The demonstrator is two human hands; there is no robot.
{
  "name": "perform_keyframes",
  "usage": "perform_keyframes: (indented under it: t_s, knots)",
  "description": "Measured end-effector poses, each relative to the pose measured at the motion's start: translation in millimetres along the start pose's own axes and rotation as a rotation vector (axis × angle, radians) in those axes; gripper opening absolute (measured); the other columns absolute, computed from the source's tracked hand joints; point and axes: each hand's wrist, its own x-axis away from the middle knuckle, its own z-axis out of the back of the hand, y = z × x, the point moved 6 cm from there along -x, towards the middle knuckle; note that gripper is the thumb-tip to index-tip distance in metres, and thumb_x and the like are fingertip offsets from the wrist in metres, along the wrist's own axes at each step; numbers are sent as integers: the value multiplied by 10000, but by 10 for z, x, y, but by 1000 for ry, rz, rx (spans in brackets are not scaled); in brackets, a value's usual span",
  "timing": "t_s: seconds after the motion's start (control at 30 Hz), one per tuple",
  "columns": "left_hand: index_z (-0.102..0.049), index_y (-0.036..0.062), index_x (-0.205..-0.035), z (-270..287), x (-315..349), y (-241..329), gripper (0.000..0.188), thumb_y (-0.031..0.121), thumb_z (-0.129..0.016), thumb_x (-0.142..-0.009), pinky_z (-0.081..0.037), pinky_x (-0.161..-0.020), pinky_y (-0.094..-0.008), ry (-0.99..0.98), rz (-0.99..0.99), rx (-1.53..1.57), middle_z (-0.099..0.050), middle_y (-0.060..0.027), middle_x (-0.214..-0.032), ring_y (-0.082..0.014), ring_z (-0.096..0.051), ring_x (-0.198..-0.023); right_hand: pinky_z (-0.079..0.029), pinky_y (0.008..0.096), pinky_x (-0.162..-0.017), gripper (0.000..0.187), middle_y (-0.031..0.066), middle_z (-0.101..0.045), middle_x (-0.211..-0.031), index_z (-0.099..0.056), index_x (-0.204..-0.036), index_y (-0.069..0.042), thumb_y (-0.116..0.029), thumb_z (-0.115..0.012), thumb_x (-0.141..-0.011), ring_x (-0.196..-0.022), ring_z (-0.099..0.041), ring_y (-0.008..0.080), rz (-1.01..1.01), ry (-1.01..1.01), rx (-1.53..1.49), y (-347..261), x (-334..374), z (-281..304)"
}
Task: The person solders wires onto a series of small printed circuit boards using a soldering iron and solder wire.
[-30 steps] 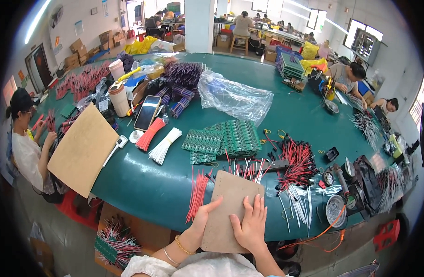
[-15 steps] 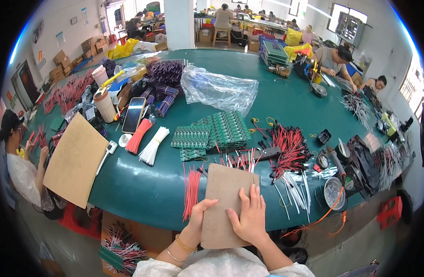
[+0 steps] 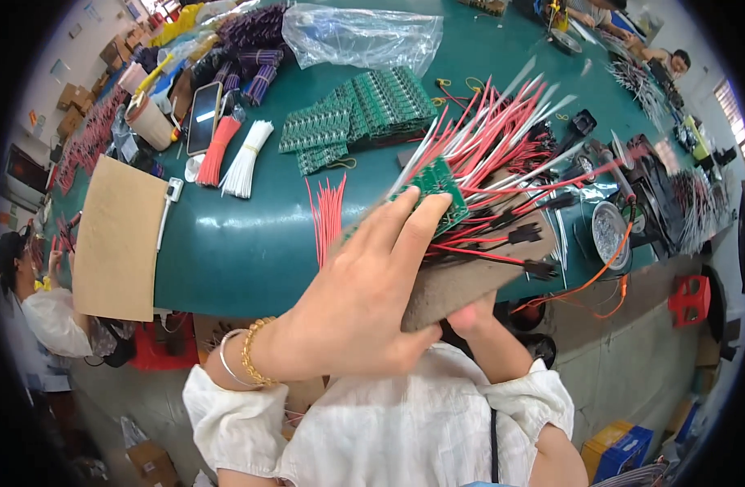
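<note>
My left hand [image 3: 368, 272], with bracelets at its wrist, presses its fingers on a green circuit board [image 3: 441, 187], and its thumb lies at the near edge of a brown board [image 3: 462, 284]. Many red and white wires [image 3: 502, 138] fan out from the circuit board; several red ones end in black connectors [image 3: 525, 234]. The brown board lies tilted under the wires and circuit board. My right hand [image 3: 474, 315] holds it from beneath, most of its fingers hidden.
Stacked green circuit boards [image 3: 372, 105], red wires [image 3: 328, 215], a white wire bundle [image 3: 247, 158] and a phone [image 3: 203, 118] lie on the green table [image 3: 234, 252]. A tin of pale bits [image 3: 612, 231] and an orange cord [image 3: 600, 280] are at right. Co-workers sit on both sides.
The brown board, earlier lying with its bare face up under both hands, is now lifted and tilted, with the wired circuit board showing on it. My right hand went beneath; the view dipped.
</note>
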Motion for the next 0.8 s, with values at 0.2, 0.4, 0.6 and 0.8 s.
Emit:
perform_keyframes:
  t_s: [0.2, 0.4, 0.6, 0.8]
  knots:
    - [-273, 49, -1420, -694, 251, -549, 871, 347, -714, -731, -285, -955, -660, -186, 175, -479, -316, -349, -1353, -558, -334, -1218, -430, 414, -1004, 684, 152, -499, -1306, -406, -1324, 23, -150, -715, -738, -1145, -545, 276, -104, 372, -451, 445, 474, 329]
    - [-379, 130, -1399, -1071, 425, -697, 812, 473, -705, -739, -225, -980, -693, -162, 189, -564, -261, -310, -1425, -545, -255, -1284, -532, 363, -816, 397, 191, -626, -1092, -525, -1194, 72, -55, -604, -826, -969, -638, 263, -489, 364, -131, 267, 909, 603]
    - [-423, 155, -1382, -1166, 453, -742, 791, 474, -713, -718, -213, -983, -700, -131, 166, -653, -275, -299, -1427, -532, -257, -1291, -554, 299, -598, 184, 175, -685, -744, -636, -800, 92, -59, -572, -885, -635, -674, 193, -610, 89, 701, -500, 721, 754]
    - [-445, 158, -1363, -1179, 438, -745, 786, 471, -726, -699, -223, -993, -687, -69, 197, -674, -291, -284, -1428, -521, -268, -1295, -458, 379, -787, 281, 112, -626, -945, -611, -1033, -47, -88, -676, -763, -920, -567, 278, 314, -194, 1713, -216, -1205, 806]
